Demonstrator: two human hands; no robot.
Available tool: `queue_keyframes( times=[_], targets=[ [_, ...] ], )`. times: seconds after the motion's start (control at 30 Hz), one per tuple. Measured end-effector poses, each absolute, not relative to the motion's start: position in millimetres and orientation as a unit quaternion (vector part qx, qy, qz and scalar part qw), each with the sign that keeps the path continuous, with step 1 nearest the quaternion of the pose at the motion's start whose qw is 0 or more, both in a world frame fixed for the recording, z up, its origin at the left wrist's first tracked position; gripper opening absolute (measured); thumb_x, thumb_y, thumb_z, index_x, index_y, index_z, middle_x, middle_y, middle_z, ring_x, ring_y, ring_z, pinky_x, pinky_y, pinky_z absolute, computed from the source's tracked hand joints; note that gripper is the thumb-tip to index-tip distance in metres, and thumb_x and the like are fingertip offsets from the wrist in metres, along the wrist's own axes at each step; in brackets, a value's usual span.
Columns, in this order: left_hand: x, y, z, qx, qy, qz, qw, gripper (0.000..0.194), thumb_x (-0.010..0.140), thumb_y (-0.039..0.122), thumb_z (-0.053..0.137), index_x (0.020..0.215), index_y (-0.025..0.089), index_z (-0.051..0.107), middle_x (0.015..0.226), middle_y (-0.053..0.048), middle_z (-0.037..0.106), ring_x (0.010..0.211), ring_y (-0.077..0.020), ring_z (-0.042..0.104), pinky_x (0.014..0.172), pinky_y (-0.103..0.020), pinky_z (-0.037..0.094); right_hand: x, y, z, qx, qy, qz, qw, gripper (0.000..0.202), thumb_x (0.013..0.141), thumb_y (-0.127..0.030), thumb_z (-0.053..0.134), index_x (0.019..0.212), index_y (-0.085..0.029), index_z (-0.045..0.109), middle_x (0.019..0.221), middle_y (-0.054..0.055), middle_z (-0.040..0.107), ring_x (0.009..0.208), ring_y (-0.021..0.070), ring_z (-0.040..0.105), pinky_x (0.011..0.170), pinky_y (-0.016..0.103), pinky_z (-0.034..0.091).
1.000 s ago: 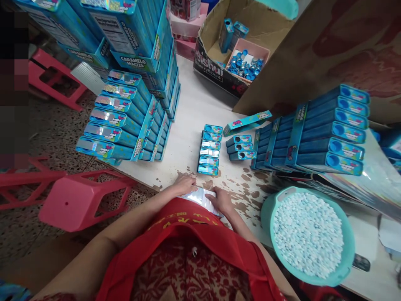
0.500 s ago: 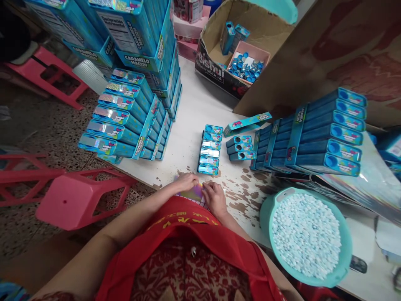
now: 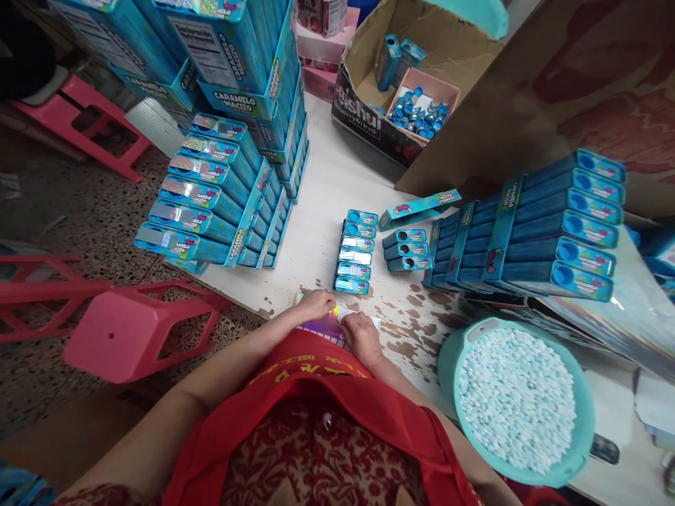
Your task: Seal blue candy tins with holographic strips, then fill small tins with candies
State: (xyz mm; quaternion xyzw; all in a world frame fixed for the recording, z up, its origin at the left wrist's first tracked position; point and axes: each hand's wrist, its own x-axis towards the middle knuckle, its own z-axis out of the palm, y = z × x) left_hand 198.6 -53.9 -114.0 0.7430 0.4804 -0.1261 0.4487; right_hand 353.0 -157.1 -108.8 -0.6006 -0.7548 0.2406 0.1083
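Observation:
At the table's near edge lies a shiny, rainbow-reflecting sheet [image 3: 325,327], purple where it catches the light and marked with a row of small cells along its near side. My left hand [image 3: 315,304] is closed at its upper left part, fingertips pinched at the foil. My right hand [image 3: 361,335] has curled fingers on its right part, a short gap from the left one. Whether a single sticker is between the fingers is too small to tell. Just beyond the hands stands a short row of blue tins [image 3: 354,251], shiny strips on several tops.
Stacked trays of blue tins [image 3: 211,190] rise on the left; more tins [image 3: 548,232] lean at right. Three tins [image 3: 407,250] have open holes. A teal tub [image 3: 448,365] holds pale candies. A cardboard box [image 3: 358,105] contains blue caps [image 3: 419,112]. Pink stools [image 3: 113,330] stand left.
The sheet's visible part has turned from yellowish to purple and more of it shows right of my right hand. Both hands stay nearly in place; the view has shifted slightly.

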Motion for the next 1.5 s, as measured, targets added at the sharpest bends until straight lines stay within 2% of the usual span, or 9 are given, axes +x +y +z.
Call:
queue_keyframes(
  times=[0.13, 0.27, 0.43, 0.57, 0.73, 0.87, 1.23, 1.37, 1.5],
  targets=[
    [196, -64, -100, 0.733, 0.488, -0.042, 0.473, 0.027, 0.085, 0.025, 0.044, 0.084, 0.016, 0.069, 0.092, -0.008, 0.069, 0.093, -0.0211, 0.060, 0.084, -0.030, 0.041, 355, -153, -71, -0.625, -0.694, 0.313, 0.174, 0.013, 0.088, -0.023, 0.050, 0.076, -0.021, 0.057, 0.073, 0.003, 0.060, 0.071, 0.0178, 0.054, 0.064, 0.028, 0.040],
    [194, -79, -73, 0.610, 0.427, 0.157, 0.648, 0.036, 0.089, 0.040, 0.042, 0.106, 0.016, 0.064, 0.104, -0.007, 0.066, 0.094, -0.0174, 0.059, 0.083, -0.028, 0.044, 360, -137, -27, -0.640, -0.597, 0.384, 0.294, 0.016, 0.087, -0.032, 0.053, 0.076, -0.021, 0.055, 0.072, 0.000, 0.060, 0.068, 0.0148, 0.055, 0.065, 0.027, 0.042],
    [196, -66, -60, 0.505, 0.465, 0.169, 0.708, 0.029, 0.079, 0.042, 0.057, 0.080, 0.014, 0.062, 0.059, 0.001, 0.060, 0.057, -0.0111, 0.055, 0.061, -0.024, 0.043, 359, -103, -23, -0.682, -0.435, 0.419, 0.412, 0.022, 0.079, -0.040, 0.061, 0.072, -0.020, 0.055, 0.067, -0.002, 0.058, 0.062, 0.0125, 0.052, 0.063, 0.026, 0.043],
    [198, -22, -54, 0.535, 0.456, 0.156, 0.694, 0.028, 0.081, 0.040, 0.053, 0.071, 0.014, 0.056, 0.055, 0.002, 0.056, 0.049, -0.0086, 0.052, 0.053, -0.021, 0.042, 352, -69, -44, -0.700, -0.349, 0.414, 0.465, 0.025, 0.073, -0.043, 0.062, 0.072, -0.019, 0.055, 0.066, -0.002, 0.058, 0.062, 0.0128, 0.051, 0.061, 0.026, 0.042],
    [204, 39, -47, 0.584, 0.459, 0.122, 0.659, 0.014, 0.083, 0.024, 0.048, 0.095, 0.016, 0.049, 0.054, 0.007, 0.056, 0.038, -0.0079, 0.049, 0.042, -0.018, 0.037, 349, -17, -62, -0.735, -0.367, 0.342, 0.456, 0.020, 0.073, -0.038, 0.058, 0.069, -0.019, 0.053, 0.061, -0.003, 0.053, 0.058, 0.0123, 0.045, 0.060, 0.026, 0.039],
    [211, 77, -48, 0.580, 0.468, 0.114, 0.657, 0.002, 0.082, 0.015, 0.046, 0.082, 0.016, 0.048, 0.049, 0.005, 0.054, 0.038, -0.0078, 0.048, 0.041, -0.017, 0.035, 356, 16, -72, -0.759, -0.389, 0.310, 0.420, 0.016, 0.075, -0.034, 0.056, 0.070, -0.019, 0.052, 0.065, -0.002, 0.056, 0.060, 0.0136, 0.048, 0.062, 0.027, 0.039],
    [226, 106, -68, 0.557, 0.504, 0.127, 0.648, 0.014, 0.074, 0.006, 0.046, 0.082, 0.017, 0.046, 0.043, 0.009, 0.043, 0.037, -0.0054, 0.037, 0.040, -0.015, 0.026, 361, 41, -92, -0.803, -0.469, 0.167, 0.327, 0.011, 0.079, -0.027, 0.054, 0.071, -0.020, 0.054, 0.095, 0.012, 0.051, 0.098, 0.0276, 0.044, 0.086, 0.040, 0.037],
    [225, 105, -80, 0.522, 0.478, 0.179, 0.683, 0.013, 0.075, 0.010, 0.049, 0.083, 0.018, 0.043, 0.045, 0.010, 0.041, 0.040, -0.0056, 0.039, 0.043, -0.015, 0.029, 359, 45, -97, -0.808, -0.452, 0.177, 0.334, 0.007, 0.078, -0.024, 0.054, 0.071, -0.020, 0.052, 0.097, 0.012, 0.048, 0.101, 0.0281, 0.043, 0.090, 0.041, 0.035],
    [226, 94, -96, 0.480, 0.498, 0.182, 0.699, 0.011, 0.083, 0.027, 0.050, 0.085, 0.019, 0.042, 0.053, 0.008, 0.047, 0.042, -0.0053, 0.043, 0.045, -0.015, 0.033, 363, 46, -103, -0.800, -0.428, 0.203, 0.368, 0.009, 0.075, -0.026, 0.056, 0.078, -0.020, 0.050, 0.096, 0.011, 0.049, 0.101, 0.0266, 0.045, 0.091, 0.039, 0.035]
  ],
)
